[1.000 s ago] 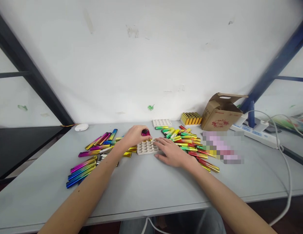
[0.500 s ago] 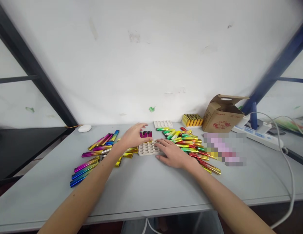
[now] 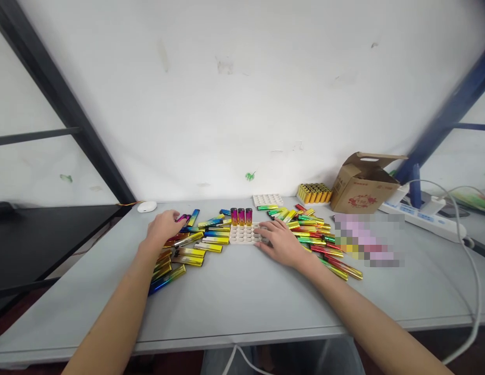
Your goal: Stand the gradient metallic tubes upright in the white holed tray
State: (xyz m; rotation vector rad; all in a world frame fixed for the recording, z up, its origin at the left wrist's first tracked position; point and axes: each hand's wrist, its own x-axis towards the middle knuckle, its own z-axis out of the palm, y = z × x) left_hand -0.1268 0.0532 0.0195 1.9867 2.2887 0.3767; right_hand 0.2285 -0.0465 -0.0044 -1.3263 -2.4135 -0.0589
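Left of the white tray (image 3: 243, 242), the half-curled left hand (image 3: 163, 227) is nearest a slanted purple lighter (image 3: 183, 217); I can't tell its grip. The right hand (image 3: 283, 244), loosely open, touches the tray's right side.

Smooth and matt across the grey desk (image 3: 234, 302), out to its near edge. Mirror-glossy, like metal foil, on the loose lighters (image 3: 211, 240) toward the left edge and on the upright lighters (image 3: 241, 216). Dull and pale on the dimpled tray (image 3: 242, 236), of a material too small to tell. Matt brown cardboard for the box (image 3: 359, 197) near the far right corner; smooth white plastic for the power strip (image 3: 425, 221) beside it.
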